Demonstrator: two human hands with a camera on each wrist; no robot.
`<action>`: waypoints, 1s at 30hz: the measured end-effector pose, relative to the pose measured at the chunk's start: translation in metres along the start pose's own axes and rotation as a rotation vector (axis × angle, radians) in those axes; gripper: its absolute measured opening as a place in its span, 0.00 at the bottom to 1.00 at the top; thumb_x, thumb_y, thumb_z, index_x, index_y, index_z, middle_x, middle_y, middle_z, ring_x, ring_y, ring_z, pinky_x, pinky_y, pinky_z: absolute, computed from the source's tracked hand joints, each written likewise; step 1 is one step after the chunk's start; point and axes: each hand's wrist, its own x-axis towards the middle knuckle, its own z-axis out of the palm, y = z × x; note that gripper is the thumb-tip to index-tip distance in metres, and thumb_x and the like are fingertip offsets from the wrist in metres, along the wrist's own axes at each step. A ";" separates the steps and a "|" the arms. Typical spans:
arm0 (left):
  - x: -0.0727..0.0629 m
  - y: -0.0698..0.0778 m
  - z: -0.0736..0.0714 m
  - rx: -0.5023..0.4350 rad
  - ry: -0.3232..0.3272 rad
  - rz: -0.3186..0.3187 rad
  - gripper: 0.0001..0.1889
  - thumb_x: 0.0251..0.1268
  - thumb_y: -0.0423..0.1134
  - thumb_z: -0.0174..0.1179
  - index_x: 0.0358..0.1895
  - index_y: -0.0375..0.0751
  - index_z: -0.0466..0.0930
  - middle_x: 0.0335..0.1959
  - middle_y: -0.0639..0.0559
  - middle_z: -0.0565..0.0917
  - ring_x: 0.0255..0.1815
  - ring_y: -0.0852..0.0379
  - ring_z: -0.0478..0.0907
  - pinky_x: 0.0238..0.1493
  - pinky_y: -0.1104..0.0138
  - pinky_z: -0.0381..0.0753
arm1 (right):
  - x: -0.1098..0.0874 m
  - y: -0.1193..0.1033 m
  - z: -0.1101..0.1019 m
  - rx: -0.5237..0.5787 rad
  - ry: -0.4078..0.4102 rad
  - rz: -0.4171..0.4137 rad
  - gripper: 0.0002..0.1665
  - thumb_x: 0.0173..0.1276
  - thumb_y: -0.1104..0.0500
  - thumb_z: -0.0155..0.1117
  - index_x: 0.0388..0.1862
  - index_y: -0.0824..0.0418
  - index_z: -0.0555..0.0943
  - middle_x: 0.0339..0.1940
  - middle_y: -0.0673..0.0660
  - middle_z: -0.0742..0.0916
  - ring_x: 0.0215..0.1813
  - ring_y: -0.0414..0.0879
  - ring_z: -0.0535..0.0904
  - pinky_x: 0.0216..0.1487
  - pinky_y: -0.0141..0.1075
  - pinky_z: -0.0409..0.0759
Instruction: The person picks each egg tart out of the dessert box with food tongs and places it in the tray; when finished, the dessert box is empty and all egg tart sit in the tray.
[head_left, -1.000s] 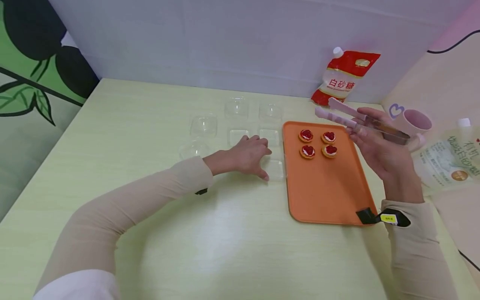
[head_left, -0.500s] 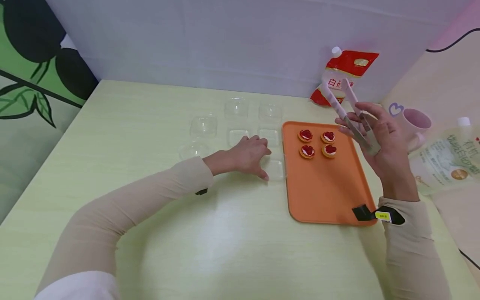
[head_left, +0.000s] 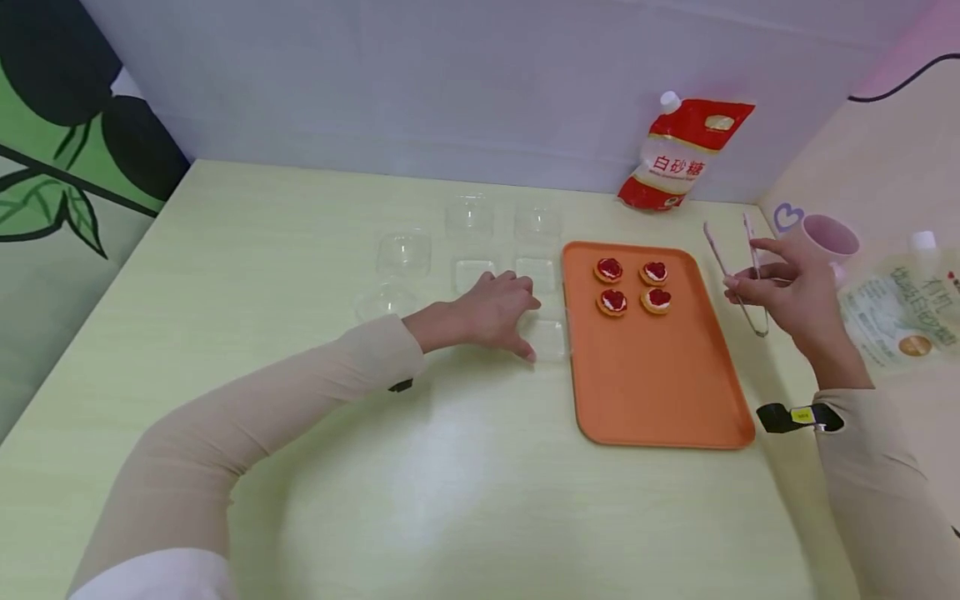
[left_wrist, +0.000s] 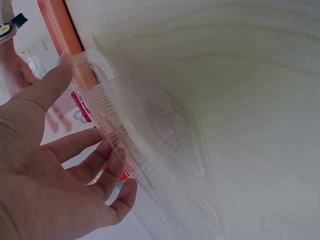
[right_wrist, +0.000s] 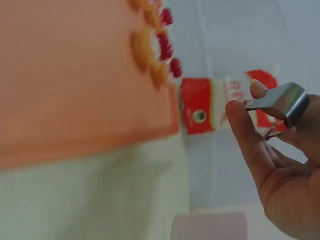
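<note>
My left hand [head_left: 495,310] rests at a clear plastic box [head_left: 547,340] beside the orange tray [head_left: 652,392]. In the left wrist view its thumb and curled fingers hold the ribbed rim. Just right of the tray, my right hand [head_left: 798,287] grips a pair of tongs [right_wrist: 295,102] with pale pink tips and a bent metal end. The tong arms stand apart, tips pointing away from me, with nothing between them. Several small tarts [head_left: 612,302] with cream and red berries sit in two rows on the tray's far half.
Several more clear plastic boxes [head_left: 405,254] stand left of the tray. A red and white sugar bag [head_left: 675,162] leans at the back wall. On the right are a pink mug [head_left: 828,237] and a clear pouch with a white cap [head_left: 903,308].
My right hand has turned the tongs, swinging their tips from leftward to pointing away, and has shifted right, clear of the tray. The left hand has stayed in place.
</note>
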 end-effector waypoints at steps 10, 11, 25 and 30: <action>0.000 -0.001 0.001 0.001 0.006 -0.002 0.42 0.51 0.62 0.73 0.68 0.43 0.75 0.57 0.49 0.76 0.60 0.49 0.69 0.57 0.55 0.66 | -0.015 0.044 -0.019 -0.526 -0.062 0.091 0.37 0.64 0.59 0.72 0.67 0.74 0.69 0.30 0.66 0.89 0.22 0.23 0.78 0.28 0.23 0.74; -0.001 -0.001 0.001 0.000 0.007 -0.002 0.42 0.51 0.62 0.73 0.68 0.43 0.75 0.57 0.49 0.76 0.60 0.49 0.69 0.57 0.55 0.66 | -0.016 0.045 -0.020 -0.561 -0.064 0.092 0.37 0.65 0.57 0.72 0.66 0.73 0.70 0.34 0.72 0.88 0.23 0.24 0.78 0.27 0.24 0.73; -0.001 -0.001 0.000 0.002 0.010 -0.006 0.43 0.51 0.62 0.73 0.69 0.44 0.75 0.58 0.49 0.76 0.59 0.49 0.69 0.58 0.54 0.66 | -0.021 0.046 -0.020 -0.810 -0.148 0.189 0.44 0.70 0.39 0.62 0.63 0.77 0.68 0.41 0.77 0.86 0.37 0.64 0.85 0.27 0.37 0.73; -0.001 -0.001 0.000 0.001 0.004 -0.003 0.43 0.51 0.61 0.73 0.69 0.43 0.75 0.58 0.49 0.76 0.60 0.48 0.69 0.58 0.54 0.66 | -0.020 0.047 -0.022 -0.851 -0.180 0.207 0.40 0.70 0.40 0.61 0.59 0.76 0.69 0.48 0.82 0.82 0.39 0.67 0.82 0.26 0.39 0.75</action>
